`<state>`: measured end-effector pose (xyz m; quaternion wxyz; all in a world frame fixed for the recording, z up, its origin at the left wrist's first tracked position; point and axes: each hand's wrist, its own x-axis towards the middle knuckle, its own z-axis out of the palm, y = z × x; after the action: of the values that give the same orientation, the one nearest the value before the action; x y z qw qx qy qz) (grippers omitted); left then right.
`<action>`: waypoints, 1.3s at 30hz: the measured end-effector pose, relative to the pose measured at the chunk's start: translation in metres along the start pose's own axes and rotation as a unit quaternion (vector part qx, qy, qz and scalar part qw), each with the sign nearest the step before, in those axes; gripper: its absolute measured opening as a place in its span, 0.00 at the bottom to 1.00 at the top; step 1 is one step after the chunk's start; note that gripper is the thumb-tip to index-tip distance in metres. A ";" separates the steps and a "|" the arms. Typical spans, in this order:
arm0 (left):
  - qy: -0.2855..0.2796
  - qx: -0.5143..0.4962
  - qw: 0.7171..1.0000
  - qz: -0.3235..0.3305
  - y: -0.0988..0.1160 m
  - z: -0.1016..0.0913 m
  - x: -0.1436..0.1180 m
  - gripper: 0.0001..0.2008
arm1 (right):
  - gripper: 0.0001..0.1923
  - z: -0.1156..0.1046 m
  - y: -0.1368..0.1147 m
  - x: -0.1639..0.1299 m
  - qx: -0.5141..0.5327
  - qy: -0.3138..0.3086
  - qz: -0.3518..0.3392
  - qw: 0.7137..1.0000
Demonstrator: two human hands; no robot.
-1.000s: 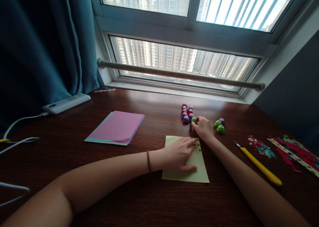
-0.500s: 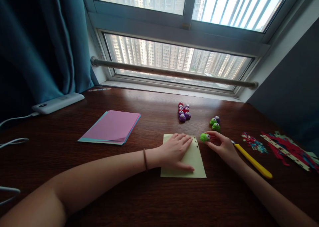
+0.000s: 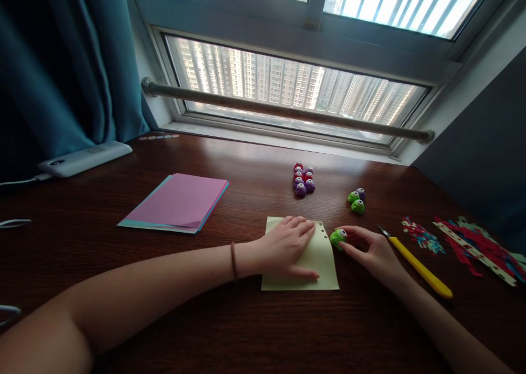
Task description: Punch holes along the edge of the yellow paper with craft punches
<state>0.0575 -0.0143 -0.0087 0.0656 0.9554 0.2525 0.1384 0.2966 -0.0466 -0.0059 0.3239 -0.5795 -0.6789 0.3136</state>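
A white power bank is lying at the far left of the dark wooden desk, and a stack of pink and blue paper is resting toward ten o'clock from the hands. The left hand is lying flat, fingers spread and together with nothing gripped, pressing down on a pale yellow sheet. At the sheet's right edge, at three o'clock from the left hand, the right hand is pinching a small green punch between thumb and fingers, the punch touching the sheet's edge just beside a few tiny punched holes. A cluster of purple and red punches is sitting at twelve o'clock, two green and one purple punch at one o'clock. A yellow craft knife is lying just right of the right hand, with paper scraps beyond at three o'clock.
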 end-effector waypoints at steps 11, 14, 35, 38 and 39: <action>0.004 0.011 1.000 0.001 0.000 0.000 0.001 0.44 | 0.15 -0.001 -0.005 -0.002 -0.055 -0.008 -0.030 0.998; 0.003 0.010 1.000 0.000 0.000 -0.001 0.001 0.44 | 0.15 -0.002 -0.005 -0.002 -0.070 -0.010 -0.041 0.997; 0.001 0.013 1.000 0.000 0.000 -0.001 0.001 0.44 | 0.17 0.000 -0.002 -0.002 -0.068 0.006 -0.021 0.997; 0.001 0.012 1.000 -0.001 0.000 -0.001 0.001 0.44 | 0.17 0.001 -0.002 -0.002 -0.063 0.007 -0.020 0.998; 0.001 0.011 1.000 -0.001 0.000 -0.001 0.001 0.44 | 0.17 0.001 -0.002 -0.002 -0.057 0.006 -0.018 0.998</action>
<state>0.0580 -0.0137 -0.0079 0.0550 0.9558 0.2549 0.1361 0.2952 -0.0487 -0.0049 0.3001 -0.5865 -0.7042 0.2648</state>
